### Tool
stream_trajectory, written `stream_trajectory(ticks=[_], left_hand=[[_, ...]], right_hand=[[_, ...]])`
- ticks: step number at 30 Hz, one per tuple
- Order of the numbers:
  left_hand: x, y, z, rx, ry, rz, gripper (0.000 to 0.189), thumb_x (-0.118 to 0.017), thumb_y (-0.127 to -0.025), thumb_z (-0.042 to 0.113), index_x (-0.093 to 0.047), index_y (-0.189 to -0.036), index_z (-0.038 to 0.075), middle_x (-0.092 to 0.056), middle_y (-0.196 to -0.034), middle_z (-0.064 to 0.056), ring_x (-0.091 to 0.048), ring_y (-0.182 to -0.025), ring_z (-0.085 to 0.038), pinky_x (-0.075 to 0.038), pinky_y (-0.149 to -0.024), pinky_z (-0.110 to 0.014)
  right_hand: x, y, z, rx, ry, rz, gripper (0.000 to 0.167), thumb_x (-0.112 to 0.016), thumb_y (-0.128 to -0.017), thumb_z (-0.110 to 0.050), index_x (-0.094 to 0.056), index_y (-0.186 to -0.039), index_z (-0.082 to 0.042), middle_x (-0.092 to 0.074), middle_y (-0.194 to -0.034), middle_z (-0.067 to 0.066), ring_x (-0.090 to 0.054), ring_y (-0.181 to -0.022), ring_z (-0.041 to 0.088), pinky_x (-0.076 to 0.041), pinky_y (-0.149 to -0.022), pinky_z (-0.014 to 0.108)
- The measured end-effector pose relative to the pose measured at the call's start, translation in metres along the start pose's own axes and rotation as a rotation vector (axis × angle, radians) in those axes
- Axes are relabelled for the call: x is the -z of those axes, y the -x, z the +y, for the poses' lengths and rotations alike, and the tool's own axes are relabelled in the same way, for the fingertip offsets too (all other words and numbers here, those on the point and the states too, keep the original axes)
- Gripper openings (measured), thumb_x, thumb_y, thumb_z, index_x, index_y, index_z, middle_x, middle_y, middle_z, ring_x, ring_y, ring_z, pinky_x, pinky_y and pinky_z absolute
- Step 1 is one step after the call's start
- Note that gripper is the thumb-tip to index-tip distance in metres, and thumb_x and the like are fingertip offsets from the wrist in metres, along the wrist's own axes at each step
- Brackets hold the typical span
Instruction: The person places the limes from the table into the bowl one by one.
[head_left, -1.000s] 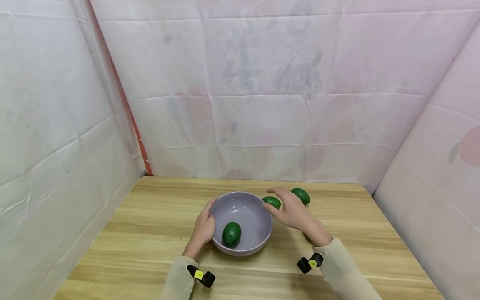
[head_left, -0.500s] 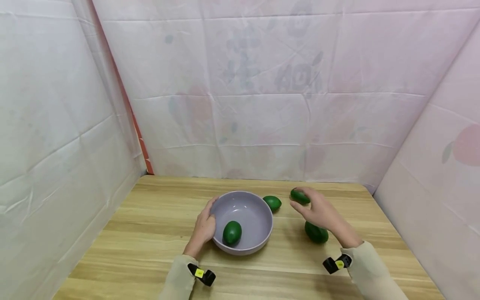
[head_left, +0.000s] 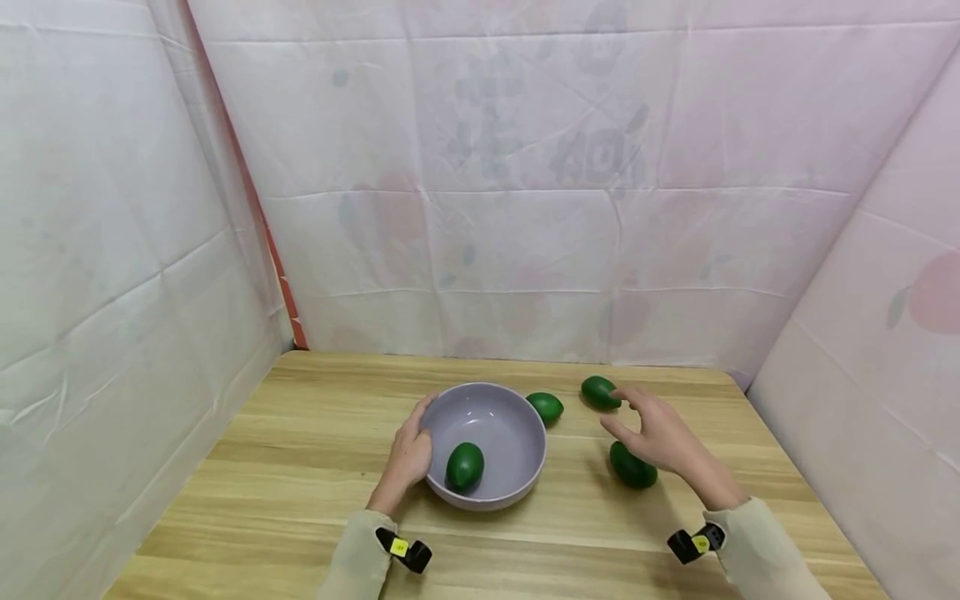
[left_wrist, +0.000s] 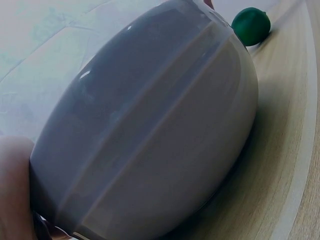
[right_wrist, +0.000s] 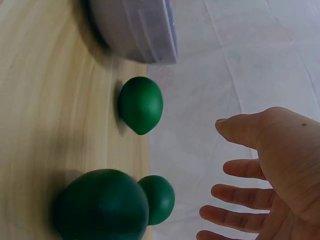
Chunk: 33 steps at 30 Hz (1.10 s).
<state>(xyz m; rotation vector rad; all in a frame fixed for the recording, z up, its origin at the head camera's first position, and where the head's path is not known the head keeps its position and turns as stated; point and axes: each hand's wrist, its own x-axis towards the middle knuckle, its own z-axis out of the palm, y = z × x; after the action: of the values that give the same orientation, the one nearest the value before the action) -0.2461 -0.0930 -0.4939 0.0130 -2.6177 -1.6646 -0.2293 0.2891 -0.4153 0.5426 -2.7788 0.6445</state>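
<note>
A light purple bowl (head_left: 510, 446) stands on the table with one dark green lime (head_left: 465, 467) inside. My left hand (head_left: 408, 458) grips the bowl's left side, thumb over the rim; the fingers beneath are mostly hidden. In the left wrist view the bowl's outer wall (left_wrist: 160, 125) fills most of the picture. My right hand (head_left: 660, 433) hovers with spread fingers and holds nothing. Under its thumb side lies a lime (head_left: 632, 465), partly covered. Its index fingertip overlaps the far lime (head_left: 600, 392) in the head view. Another lime (head_left: 546, 407) sits right by the bowl's rim.
The wooden table (head_left: 300, 467) ends at a pale cloth wall (head_left: 525, 250) behind, with cloth sides left (head_left: 112, 292) and right (head_left: 885, 350). Each sleeve carries a small black wrist camera (head_left: 403, 550).
My right hand has moved right, away from the lime beside the bowl, past the far lime, and slightly back toward me. The nearer right lime came into view. Left hand and bowl stay put.
</note>
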Motion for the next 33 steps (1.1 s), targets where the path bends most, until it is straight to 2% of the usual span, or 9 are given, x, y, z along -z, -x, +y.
stream_trajectory(ticks=[12,26,33], left_hand=[[-0.001,0.0,0.0,-0.009,-0.002,0.006,0.063,-0.033,-0.096,0.001,-0.042,-0.155,0.022,-0.042,-0.162,-0.007,-0.036,-0.151,-0.038,-0.029,-0.123,-0.062],[0.0,0.001,0.0,-0.003,0.0,0.007,0.064,-0.033,-0.095,0.002,-0.042,-0.155,0.022,-0.041,-0.163,-0.007,-0.036,-0.152,-0.038,-0.028,-0.123,-0.062],[0.0,0.001,0.0,-0.007,-0.003,0.003,0.064,-0.032,-0.095,0.002,-0.041,-0.155,0.021,-0.041,-0.163,-0.008,-0.035,-0.152,-0.038,-0.028,-0.124,-0.062]], right_hand=[[-0.012,0.012,0.012,-0.031,0.028,-0.041,0.045,-0.07,-0.095,-0.03,-0.064,-0.126,0.002,-0.067,-0.124,0.026,-0.068,-0.103,0.042,-0.058,-0.081,0.056],[-0.028,0.022,0.015,-0.035,0.008,-0.084,0.044,-0.071,-0.094,-0.029,-0.065,-0.124,0.003,-0.068,-0.12,0.023,-0.068,-0.102,0.041,-0.059,-0.08,0.053],[-0.034,0.025,0.016,-0.033,-0.007,-0.095,0.043,-0.071,-0.094,-0.028,-0.066,-0.122,0.004,-0.069,-0.12,0.023,-0.067,-0.109,0.043,-0.057,-0.089,0.057]])
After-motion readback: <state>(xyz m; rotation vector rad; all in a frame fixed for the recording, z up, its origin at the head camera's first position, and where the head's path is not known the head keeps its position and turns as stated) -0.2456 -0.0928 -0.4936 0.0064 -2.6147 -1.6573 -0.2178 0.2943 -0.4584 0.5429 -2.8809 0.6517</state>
